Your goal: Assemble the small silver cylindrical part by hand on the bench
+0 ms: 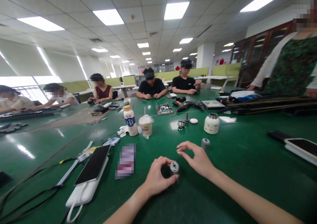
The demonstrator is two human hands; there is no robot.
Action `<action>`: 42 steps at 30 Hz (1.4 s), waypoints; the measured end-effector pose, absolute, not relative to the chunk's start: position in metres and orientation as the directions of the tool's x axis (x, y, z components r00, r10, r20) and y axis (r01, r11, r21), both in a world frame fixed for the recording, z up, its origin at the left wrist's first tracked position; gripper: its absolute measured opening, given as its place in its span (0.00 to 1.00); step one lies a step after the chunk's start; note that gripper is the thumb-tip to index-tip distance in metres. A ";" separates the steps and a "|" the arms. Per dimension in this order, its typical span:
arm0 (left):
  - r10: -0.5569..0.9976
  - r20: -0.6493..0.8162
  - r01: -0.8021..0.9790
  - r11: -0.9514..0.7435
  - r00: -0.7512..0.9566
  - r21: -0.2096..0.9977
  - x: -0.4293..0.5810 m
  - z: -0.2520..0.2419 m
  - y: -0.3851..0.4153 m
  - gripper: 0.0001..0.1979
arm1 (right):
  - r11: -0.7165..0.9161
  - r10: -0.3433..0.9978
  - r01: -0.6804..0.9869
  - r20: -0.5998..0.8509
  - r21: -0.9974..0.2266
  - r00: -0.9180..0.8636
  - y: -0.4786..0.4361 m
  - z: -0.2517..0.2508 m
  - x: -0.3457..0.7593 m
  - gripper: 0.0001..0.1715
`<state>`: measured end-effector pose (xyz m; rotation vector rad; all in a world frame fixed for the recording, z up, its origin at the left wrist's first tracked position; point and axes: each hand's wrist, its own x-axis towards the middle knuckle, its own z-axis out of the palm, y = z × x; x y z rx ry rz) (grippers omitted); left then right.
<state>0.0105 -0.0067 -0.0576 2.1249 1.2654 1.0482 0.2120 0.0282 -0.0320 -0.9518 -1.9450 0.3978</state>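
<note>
My left hand [158,177] curls its thumb and fingers around a small metal cylinder [174,166]. The cylinder stands upright on the green table, and dark holes show in its silvery top; it looks like a small motor. Just right of it hovers my right hand [196,158], its thumb and fingertips apart and nothing visible between them. Beyond the right wrist stands a second metal cylinder [205,144], partly hidden behind that hand.
Ahead stand a white jar [211,123], a lidded cup [146,125] and a bottle [130,121]. Further back lie a circuit board [163,109] and a power drill [183,107]. A phone [94,164] rests on a white power bank at left. Several people are around the table.
</note>
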 end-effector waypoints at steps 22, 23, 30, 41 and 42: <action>0.879 0.370 0.538 -0.477 0.302 0.694 0.011 -0.057 -0.009 0.16 | 0.542 0.831 0.252 0.468 -0.802 -0.301 0.026 -0.032 0.206 0.04; 0.877 0.373 0.540 -0.480 0.301 0.691 0.011 -0.058 -0.008 0.15 | 0.543 0.825 0.233 0.461 -0.806 -0.327 0.022 -0.028 0.204 0.04; 0.866 0.400 0.540 -0.499 0.300 0.678 0.010 -0.065 -0.006 0.15 | 0.637 0.746 0.309 0.465 -0.706 -0.477 0.006 -0.021 0.197 0.05; 0.868 0.397 0.544 -0.497 0.299 0.676 0.011 -0.059 -0.008 0.15 | 0.580 0.812 0.387 0.475 -0.717 -0.339 0.009 -0.018 0.202 0.13; 0.870 0.393 0.546 -0.494 0.298 0.677 0.011 -0.059 -0.007 0.15 | 0.585 0.807 0.379 0.464 -0.717 -0.366 0.008 -0.017 0.201 0.14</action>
